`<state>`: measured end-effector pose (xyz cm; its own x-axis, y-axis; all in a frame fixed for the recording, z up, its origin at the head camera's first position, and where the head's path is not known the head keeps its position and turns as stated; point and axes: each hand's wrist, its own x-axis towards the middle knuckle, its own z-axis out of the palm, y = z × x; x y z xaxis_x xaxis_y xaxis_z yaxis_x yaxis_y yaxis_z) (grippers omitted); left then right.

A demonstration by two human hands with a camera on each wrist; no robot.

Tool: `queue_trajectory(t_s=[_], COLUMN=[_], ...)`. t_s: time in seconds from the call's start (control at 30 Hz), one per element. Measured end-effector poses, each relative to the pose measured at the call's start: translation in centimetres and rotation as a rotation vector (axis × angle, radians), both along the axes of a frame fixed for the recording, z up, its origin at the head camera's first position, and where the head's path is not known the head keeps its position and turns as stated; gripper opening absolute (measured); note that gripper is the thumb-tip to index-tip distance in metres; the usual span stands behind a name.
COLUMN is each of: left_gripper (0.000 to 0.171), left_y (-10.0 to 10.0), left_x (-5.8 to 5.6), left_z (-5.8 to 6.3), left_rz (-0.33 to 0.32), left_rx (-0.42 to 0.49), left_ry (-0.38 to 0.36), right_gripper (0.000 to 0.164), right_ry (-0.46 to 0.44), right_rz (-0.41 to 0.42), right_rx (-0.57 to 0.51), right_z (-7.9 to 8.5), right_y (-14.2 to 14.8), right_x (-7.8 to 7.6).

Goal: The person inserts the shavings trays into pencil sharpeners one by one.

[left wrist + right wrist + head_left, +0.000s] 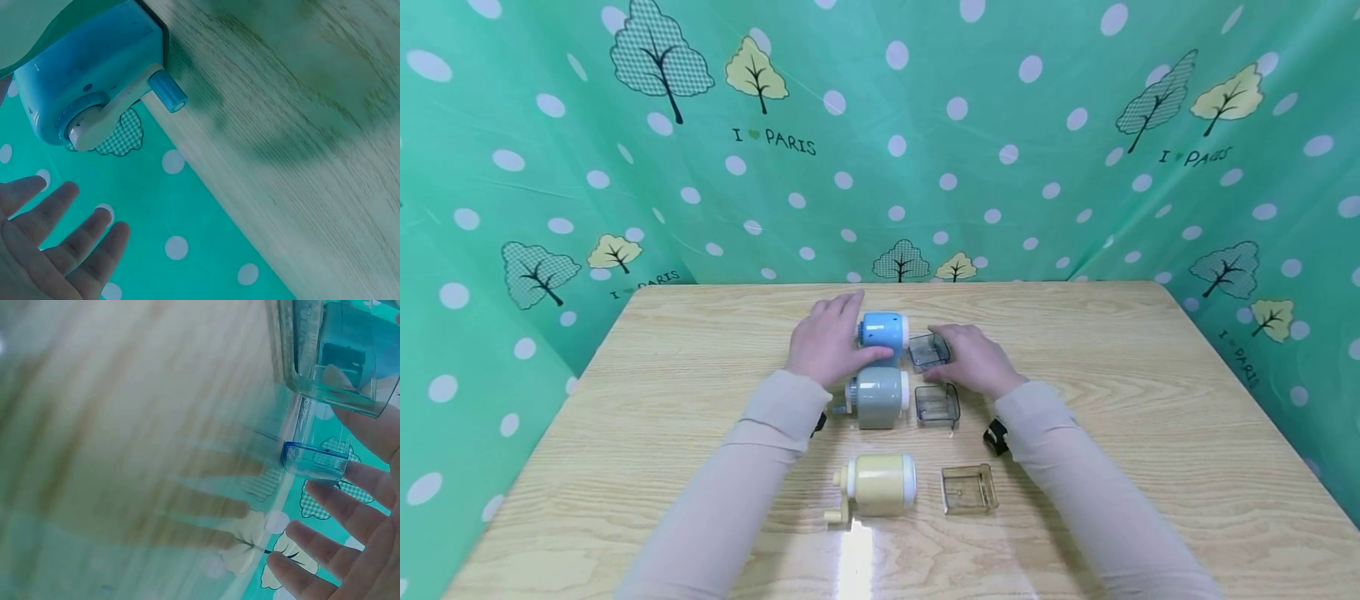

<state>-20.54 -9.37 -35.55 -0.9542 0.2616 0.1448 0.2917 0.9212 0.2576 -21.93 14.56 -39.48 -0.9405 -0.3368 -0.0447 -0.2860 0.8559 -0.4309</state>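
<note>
Head: blue sharpener beside left hand

A blue crank sharpener stands, apparently upright, just left of a smoky clear drawer.

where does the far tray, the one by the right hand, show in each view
Head: the far tray is just right of centre, at the right hand.
Left wrist: not in it.
Right wrist: right of centre, below the middle tray and beside the fingers.
Shared landmark: the green cloth, across the back in head, lower left in left wrist, lower right in right wrist.
</note>
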Motion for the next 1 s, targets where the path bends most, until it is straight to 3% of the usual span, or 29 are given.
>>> queue_trajectory(t_s=[0.3, 0.53, 1.0], left_gripper=[0.108, 0.106, 0.096], left_y=[0.3, 0.6, 0.9], left_x=[-0.1, -0.5, -2.4], left_z=[-0.4, -0.4, -1.1], left_rz=[0.000, -0.009, -0.087], left_rx=[0.003, 0.019, -0.027], left_ry=[-0.016, -0.044, -0.162], right_gripper=[0.077, 0.074, 0.074], right_ry=[0.016, -0.007, -0.069], right_rz=[0.029, -0.002, -0.061], right_rx=[0.013, 0.001, -0.011], right_z=[0.0, 0.1, 0.2], right_y=[-0.2, -0.4, -0.8], right_x=[-0.1, -0.3, -0.5])
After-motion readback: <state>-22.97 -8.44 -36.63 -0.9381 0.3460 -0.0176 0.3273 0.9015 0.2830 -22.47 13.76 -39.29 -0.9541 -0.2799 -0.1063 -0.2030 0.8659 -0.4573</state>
